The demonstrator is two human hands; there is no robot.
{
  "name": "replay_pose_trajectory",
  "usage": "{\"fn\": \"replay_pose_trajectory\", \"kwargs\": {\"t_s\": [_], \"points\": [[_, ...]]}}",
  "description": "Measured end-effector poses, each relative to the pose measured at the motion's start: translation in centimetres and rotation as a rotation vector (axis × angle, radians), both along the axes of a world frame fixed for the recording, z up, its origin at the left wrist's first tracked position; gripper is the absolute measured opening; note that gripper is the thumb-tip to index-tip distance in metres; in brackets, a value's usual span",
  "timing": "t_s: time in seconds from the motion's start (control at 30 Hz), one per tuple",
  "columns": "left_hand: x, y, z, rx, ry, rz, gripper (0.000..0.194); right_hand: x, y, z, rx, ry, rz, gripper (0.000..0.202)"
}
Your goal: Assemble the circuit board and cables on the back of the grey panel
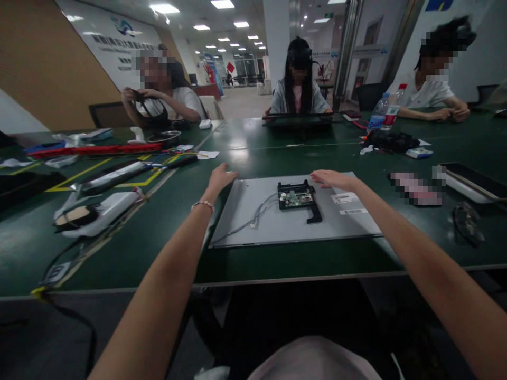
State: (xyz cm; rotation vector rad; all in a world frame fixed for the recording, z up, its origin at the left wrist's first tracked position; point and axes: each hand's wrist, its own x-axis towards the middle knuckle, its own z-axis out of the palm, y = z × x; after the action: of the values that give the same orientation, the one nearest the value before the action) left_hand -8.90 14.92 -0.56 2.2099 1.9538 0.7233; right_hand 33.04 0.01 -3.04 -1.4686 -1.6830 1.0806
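Observation:
A flat grey display panel (269, 229) lies back side up on the green table. On it sits a black plastic bracket (315, 214) around a green circuit board (295, 198). Thin grey cables (257, 214) run from the board toward the panel's left side. My left hand (222, 179) is beside the panel's far left corner, fingers apart and holding nothing. Over the far edge, right of the board, my right hand (332, 180) is stretched flat with nothing in it. Whether either hand touches the panel I cannot tell.
White devices (105, 212) with wires lie at left. On the right are a phone (415, 188), a dark device (475, 179), a clear crumpled item (467, 224) and bottles (392, 108). Several people sit across the table (293, 264); one is behind a dark panel (298, 120).

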Motion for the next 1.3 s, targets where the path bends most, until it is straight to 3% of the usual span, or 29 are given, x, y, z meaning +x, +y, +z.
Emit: {"fn": "replay_pose_trajectory", "kwargs": {"t_s": [0.13,0.3,0.57,0.7,0.83,1.03,1.17,1.3], "points": [[1.2,1.4,-0.5,-0.010,0.118,0.046,0.061,0.5,-0.4,-0.8,0.013,0.121,-0.044,0.037],[1.5,1.8,-0.7,0.005,0.263,0.117,0.033,-0.1,-1.5,-1.1,0.079,0.179,-0.068,0.031],[0.0,1.2,-0.4,0.093,0.308,0.108,0.039,-1.3,-1.9,-1.3,0.155,0.125,-0.101,0.026],[-0.1,0.4,0.7,0.131,0.275,0.101,0.037,-1.3,-2.0,-1.6,0.181,0.122,-0.112,0.025],[2.2,-2.0,2.9,0.195,0.205,-0.033,0.033,-1.3,-2.1,-1.6,0.202,0.104,-0.157,0.023],[9.9,-9.2,5.6,0.237,0.071,-0.365,0.028,-3.5,-1.6,0.2,0.316,0.100,-0.320,0.025],[14.4,-13.4,5.0,0.244,0.056,-0.514,0.028,-6.8,-1.8,0.8,0.516,0.063,-0.242,0.028],[16.0,-15.5,3.1,0.219,0.193,-0.561,0.032,-8.8,-2.7,0.4,0.639,-0.035,-0.097,0.033]]}}
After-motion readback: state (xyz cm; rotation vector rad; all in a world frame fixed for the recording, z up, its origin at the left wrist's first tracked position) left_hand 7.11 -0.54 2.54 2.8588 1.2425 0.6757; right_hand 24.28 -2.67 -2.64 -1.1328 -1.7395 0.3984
